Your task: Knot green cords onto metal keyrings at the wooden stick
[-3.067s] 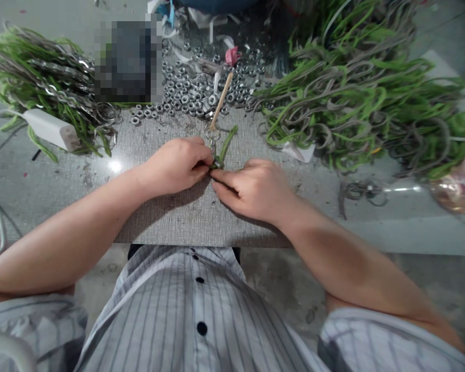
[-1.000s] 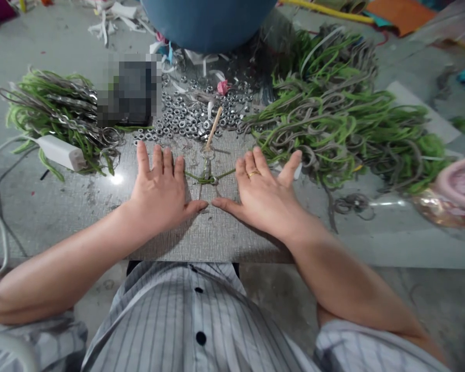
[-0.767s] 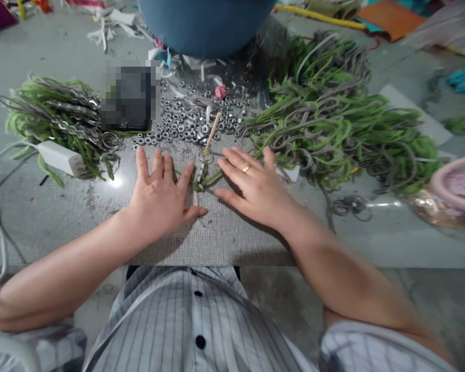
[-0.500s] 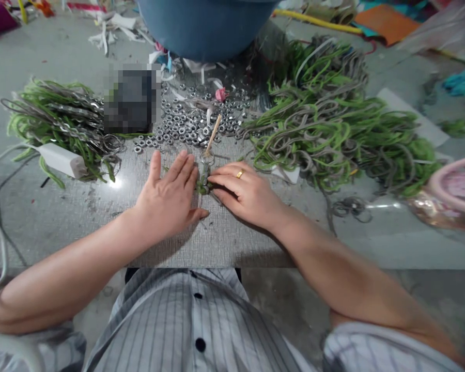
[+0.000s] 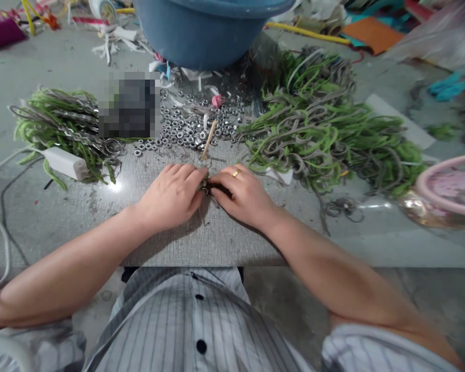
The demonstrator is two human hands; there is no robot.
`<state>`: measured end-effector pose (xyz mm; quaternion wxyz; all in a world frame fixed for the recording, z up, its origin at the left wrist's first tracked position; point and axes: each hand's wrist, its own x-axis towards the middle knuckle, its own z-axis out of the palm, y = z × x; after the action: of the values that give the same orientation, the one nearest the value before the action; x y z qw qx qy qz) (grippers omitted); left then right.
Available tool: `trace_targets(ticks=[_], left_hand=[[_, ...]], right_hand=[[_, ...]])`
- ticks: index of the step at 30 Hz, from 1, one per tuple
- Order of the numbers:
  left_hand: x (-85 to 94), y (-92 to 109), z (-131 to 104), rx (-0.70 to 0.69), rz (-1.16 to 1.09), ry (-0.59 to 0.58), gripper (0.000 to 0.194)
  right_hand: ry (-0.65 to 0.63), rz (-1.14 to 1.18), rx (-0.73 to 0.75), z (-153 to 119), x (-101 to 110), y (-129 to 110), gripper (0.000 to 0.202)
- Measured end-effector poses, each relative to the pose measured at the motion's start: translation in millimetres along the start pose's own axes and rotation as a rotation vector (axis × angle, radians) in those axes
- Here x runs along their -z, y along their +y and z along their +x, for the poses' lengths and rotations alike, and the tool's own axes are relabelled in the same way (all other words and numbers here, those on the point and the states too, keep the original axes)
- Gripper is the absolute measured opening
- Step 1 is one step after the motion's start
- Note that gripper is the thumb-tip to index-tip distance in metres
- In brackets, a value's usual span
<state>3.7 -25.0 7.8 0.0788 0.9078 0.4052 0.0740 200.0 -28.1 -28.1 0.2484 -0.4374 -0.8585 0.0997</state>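
Observation:
Between my hands a small knotted green and grey cord piece (image 5: pixel 204 187) with metal nuts lies near the front of the grey table. My left hand (image 5: pixel 174 195) pinches it from the left, thumb and forefinger closed on it. From the right, my right hand (image 5: pixel 244 195), with a gold ring, grips the same piece between thumb and fingers. Just beyond my fingertips, a thin wooden stick (image 5: pixel 210 138) stands at a slant by a metal ring. Loose metal nuts (image 5: pixel 178 126) are spread behind it.
Green and grey cords (image 5: pixel 325 119) are heaped at right, with another bundle (image 5: pixel 58 113) and a white adapter (image 5: pixel 65 163) at left. A blue basin (image 5: pixel 209 36) stands at the back. A pink-rimmed object (image 5: pixel 426 181) is at far right. One dark item is pixelated.
My left hand has gone from flat with spread fingers to closed on the cord piece. My right hand keeps its hold. The view has shifted slightly.

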Motion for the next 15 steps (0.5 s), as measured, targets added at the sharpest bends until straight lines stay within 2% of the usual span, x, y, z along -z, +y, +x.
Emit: trace_targets(ticks=[3, 8, 15], left_hand=[[-4.1, -4, 2, 0.033, 0.038, 0.054, 0.031], [-12.1, -8, 4, -0.006, 0.063, 0.047, 0.027], [-10.6, -10, 5, -0.052, 0.100, 0.039, 0.024]], right_hand=[[0.025, 0.012, -0.003, -1, -2, 1, 0.020], [0.087, 0.004, 0.023, -2, -5, 2, 0.019], [0.041, 0.008, 0.019, 0, -3, 1, 0.017]])
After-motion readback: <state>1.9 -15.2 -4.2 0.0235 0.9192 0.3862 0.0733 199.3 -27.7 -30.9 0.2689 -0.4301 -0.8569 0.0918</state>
